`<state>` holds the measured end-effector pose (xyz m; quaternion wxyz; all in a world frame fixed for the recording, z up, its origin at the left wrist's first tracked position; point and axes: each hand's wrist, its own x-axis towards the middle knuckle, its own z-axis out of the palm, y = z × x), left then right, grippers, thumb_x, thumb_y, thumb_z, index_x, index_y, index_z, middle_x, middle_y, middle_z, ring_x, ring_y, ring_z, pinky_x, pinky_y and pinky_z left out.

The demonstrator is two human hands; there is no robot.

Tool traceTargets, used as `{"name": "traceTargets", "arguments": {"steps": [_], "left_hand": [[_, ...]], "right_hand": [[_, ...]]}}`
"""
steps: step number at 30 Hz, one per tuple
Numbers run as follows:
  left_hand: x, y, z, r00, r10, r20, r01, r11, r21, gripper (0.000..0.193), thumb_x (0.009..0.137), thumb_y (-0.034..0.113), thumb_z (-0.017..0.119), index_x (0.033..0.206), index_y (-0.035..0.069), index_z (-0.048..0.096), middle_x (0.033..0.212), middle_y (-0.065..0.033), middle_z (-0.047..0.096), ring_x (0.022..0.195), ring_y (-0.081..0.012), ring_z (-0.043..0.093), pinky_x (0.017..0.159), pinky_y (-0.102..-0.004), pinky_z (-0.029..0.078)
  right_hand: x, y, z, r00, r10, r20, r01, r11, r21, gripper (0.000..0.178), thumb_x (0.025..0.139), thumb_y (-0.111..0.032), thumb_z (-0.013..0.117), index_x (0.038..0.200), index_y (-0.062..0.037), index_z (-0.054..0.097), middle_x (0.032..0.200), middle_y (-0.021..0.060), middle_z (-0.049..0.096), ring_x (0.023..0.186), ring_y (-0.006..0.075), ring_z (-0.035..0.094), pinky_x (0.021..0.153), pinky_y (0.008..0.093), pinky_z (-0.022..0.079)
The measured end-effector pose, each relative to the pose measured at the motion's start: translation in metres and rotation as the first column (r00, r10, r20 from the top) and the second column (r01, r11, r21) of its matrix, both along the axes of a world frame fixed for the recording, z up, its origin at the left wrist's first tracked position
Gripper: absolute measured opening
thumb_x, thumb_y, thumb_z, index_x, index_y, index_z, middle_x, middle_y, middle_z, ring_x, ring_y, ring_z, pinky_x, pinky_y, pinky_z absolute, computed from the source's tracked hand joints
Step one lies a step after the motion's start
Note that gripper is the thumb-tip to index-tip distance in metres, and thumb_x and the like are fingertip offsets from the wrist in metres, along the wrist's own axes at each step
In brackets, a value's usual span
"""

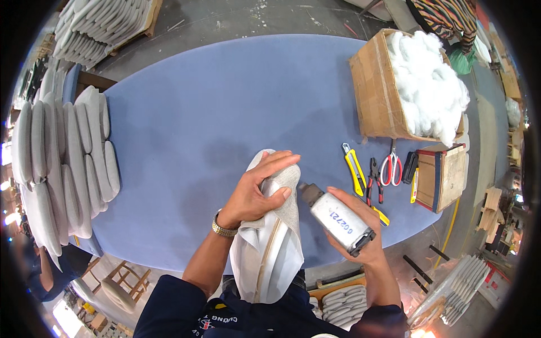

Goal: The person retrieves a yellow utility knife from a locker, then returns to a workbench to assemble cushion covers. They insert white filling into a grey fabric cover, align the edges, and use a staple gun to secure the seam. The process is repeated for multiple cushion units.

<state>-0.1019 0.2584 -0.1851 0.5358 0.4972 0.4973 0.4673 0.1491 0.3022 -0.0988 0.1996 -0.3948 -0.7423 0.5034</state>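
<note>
My left hand (pixel 258 194) grips the far end of a long padded piece (pixel 267 256), its thumb pressing the folded grey fabric cover and its fingers over the rounded tip. The piece runs from the table's near edge back to my body. White lining and a pale brown strip show along its upper face. In my right hand (pixel 360 217) is a pneumatic staple gun (pixel 339 219), silver-white with a black nose and black end. Its nose points at the padded piece's far end, a small gap away. The fingers under its body are mostly hidden.
A blue-covered table (pixel 242 90) fills the middle. Finished grey pads (pixel 62 163) are piled at left. At right stand a carton (pixel 375 90) of white stuffing (pixel 425 84), a yellow utility knife (pixel 354 169), pliers (pixel 373 180), scissors (pixel 391 168) and a wooden box (pixel 442 177).
</note>
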Motion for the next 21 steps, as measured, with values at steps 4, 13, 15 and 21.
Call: {"name": "traceTargets", "arguments": {"steps": [4,13,15,21], "left_hand": [[-0.002,-0.001,-0.011,0.999,-0.036,0.011,0.036,0.999,0.037,0.063,0.082,0.016,0.070,0.144,0.012,0.057,0.142,-0.0124,0.057,0.141,-0.0284,0.046,0.125,-0.0548,0.010],[-0.006,-0.002,-0.006,0.999,-0.009,-0.035,0.010,0.999,0.042,0.065,0.076,0.016,0.069,0.139,0.007,0.061,0.140,-0.0132,0.061,0.138,-0.0297,0.051,0.124,-0.0533,0.017],[-0.005,-0.003,-0.006,1.000,-0.006,-0.022,0.007,0.999,0.049,0.065,0.076,0.017,0.069,0.139,0.008,0.061,0.140,-0.0129,0.061,0.137,-0.0299,0.052,0.124,-0.0539,0.017],[-0.007,0.000,-0.006,1.000,0.002,0.015,-0.003,0.998,0.070,0.064,0.075,0.015,0.068,0.139,0.009,0.062,0.138,-0.0130,0.061,0.136,-0.0295,0.052,0.124,-0.0557,0.015]], "right_hand": [[-0.014,0.004,-0.003,0.999,0.021,-0.048,-0.020,1.000,0.014,0.068,0.073,-0.011,0.077,0.138,-0.0002,0.059,0.102,0.0161,0.070,0.081,0.0239,0.069,0.074,0.0317,0.052],[-0.021,0.000,0.017,0.984,0.130,0.120,-0.127,0.991,-0.028,0.073,0.070,-0.012,0.080,0.138,0.0027,0.058,0.108,0.0190,0.069,0.088,0.0269,0.069,0.079,0.0327,0.052],[-0.023,-0.001,0.019,0.981,0.124,0.148,-0.127,0.992,0.009,0.073,0.070,-0.013,0.081,0.138,0.0021,0.058,0.108,0.0193,0.069,0.089,0.0280,0.070,0.080,0.0335,0.053],[-0.030,0.007,0.028,0.957,0.156,0.243,-0.158,0.987,-0.012,0.071,0.072,-0.014,0.081,0.138,0.0005,0.058,0.108,0.0187,0.069,0.091,0.0283,0.071,0.080,0.0340,0.054]]}}
